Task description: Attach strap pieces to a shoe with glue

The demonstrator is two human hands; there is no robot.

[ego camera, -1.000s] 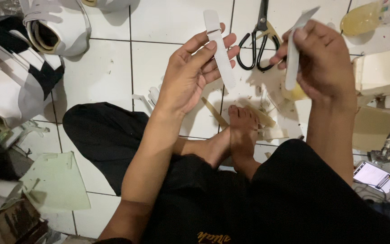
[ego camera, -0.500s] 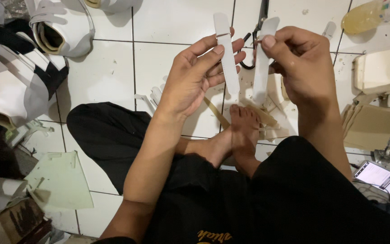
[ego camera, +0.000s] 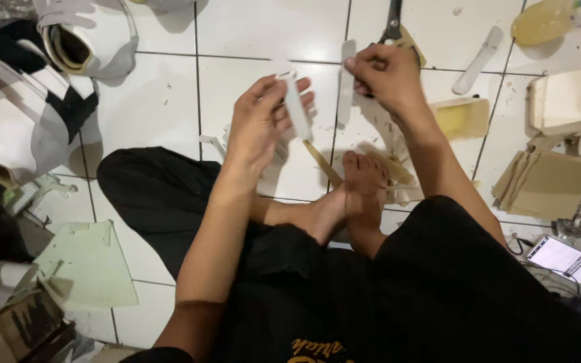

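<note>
White tiled floor (ego camera: 257,40), dark grout lines. On it: scissors (ego camera: 393,23) at the top edge, a white strip (ego camera: 477,60) right of them, a tan foam block (ego camera: 462,117), stacked cardboard (ego camera: 546,181), a phone (ego camera: 563,259) lower right, a pale green sheet (ego camera: 85,265) lower left, white scraps scattered about.
</note>
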